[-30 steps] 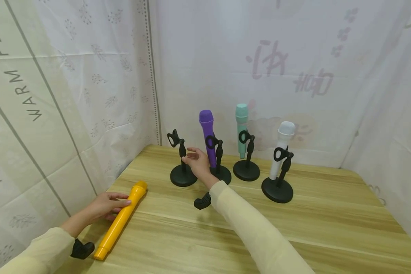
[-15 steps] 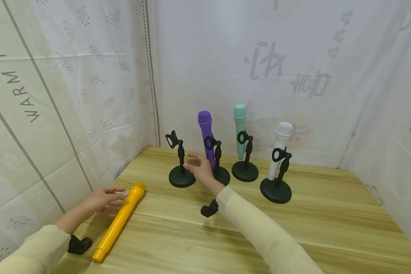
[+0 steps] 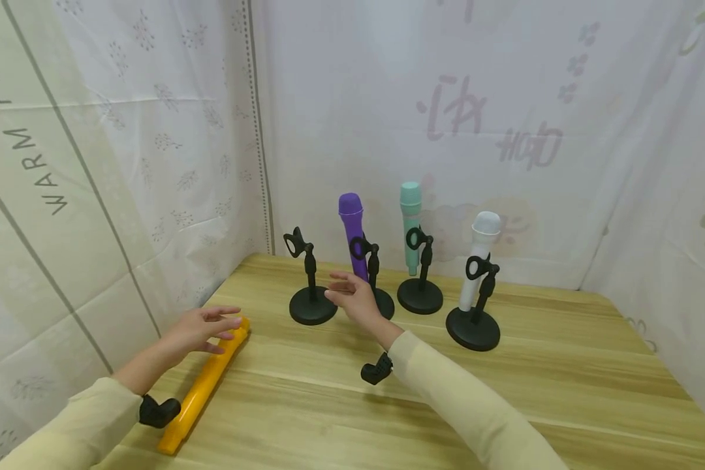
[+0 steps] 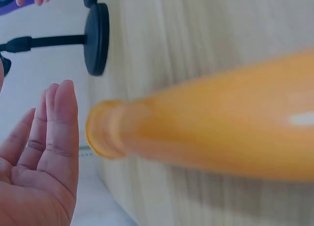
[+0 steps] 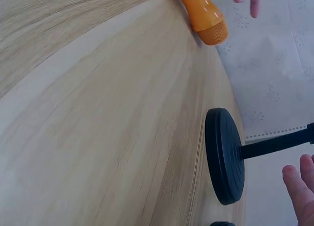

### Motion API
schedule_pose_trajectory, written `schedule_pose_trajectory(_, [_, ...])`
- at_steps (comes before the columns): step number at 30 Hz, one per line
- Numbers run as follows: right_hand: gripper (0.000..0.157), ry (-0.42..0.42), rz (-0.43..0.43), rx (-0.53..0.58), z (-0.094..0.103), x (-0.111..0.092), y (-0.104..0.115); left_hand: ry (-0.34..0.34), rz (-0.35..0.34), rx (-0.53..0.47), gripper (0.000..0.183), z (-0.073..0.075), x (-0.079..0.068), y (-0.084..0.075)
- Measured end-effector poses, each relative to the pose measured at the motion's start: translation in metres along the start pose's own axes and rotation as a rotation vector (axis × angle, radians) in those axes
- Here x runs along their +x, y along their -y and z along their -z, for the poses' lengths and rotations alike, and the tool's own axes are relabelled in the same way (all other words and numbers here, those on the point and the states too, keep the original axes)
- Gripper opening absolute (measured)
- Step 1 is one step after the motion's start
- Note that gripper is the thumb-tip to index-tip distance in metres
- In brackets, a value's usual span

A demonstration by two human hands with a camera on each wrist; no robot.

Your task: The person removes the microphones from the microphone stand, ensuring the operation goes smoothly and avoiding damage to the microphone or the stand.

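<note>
My left hand (image 3: 200,334) hovers over the head end of an orange-yellow microphone (image 3: 202,391) that lies on the table at the left. Its fingers are spread and hold nothing; in the left wrist view the palm shows apart from the microphone (image 4: 211,123). My right hand (image 3: 361,305), fingers relaxed, is in front of the purple microphone (image 3: 351,219) and hides part of that one's stand. Just left of the right hand stands a black microphone stand (image 3: 313,305) with a bare clip at its top. In the right wrist view its round base (image 5: 225,155) shows near the fingertips.
Farther right, a teal microphone (image 3: 411,199) and a white microphone (image 3: 485,228) are upright by their black stands (image 3: 420,297). Printed curtains (image 3: 352,85) close off the wooden table (image 3: 534,391) at the back and sides. A black camera mount hangs under each wrist.
My left hand has come off the orange-yellow microphone, drawn back slightly, then risen over its head end. My right hand has moved away from the leftmost stand, to the right and nearer.
</note>
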State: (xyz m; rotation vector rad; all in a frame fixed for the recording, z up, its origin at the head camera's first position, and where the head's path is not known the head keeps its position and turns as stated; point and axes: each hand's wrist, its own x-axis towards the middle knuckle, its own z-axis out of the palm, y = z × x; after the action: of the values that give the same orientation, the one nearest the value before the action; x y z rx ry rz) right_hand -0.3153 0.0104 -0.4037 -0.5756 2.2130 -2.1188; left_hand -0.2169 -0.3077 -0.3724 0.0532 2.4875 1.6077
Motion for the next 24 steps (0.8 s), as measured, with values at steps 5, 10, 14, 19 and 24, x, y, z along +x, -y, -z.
schedule_pose_trajectory(5, [0.040,-0.005,0.004,0.011,0.008,-0.005,0.002,-0.003,-0.027,-0.013,0.067,-0.009,0.008,-0.011])
schedule_pose_trajectory(10, [0.040,-0.015,0.022,0.005,0.016,-0.010,0.004,-0.010,-0.051,-0.074,0.065,-0.019,0.015,-0.022])
schedule_pose_trajectory(14, [0.041,-0.024,0.022,0.015,0.024,-0.012,0.004,-0.001,-0.084,-0.119,0.063,-0.027,0.018,-0.030])
schedule_pose_trajectory(19, [0.044,-0.019,0.017,0.062,0.033,-0.012,0.002,0.034,-0.148,-0.172,0.060,-0.038,0.022,-0.040])
schedule_pose_trajectory(24, [0.046,-0.042,0.007,0.091,0.041,-0.014,0.004,0.025,-0.177,-0.228,0.058,-0.050,0.032,-0.047])
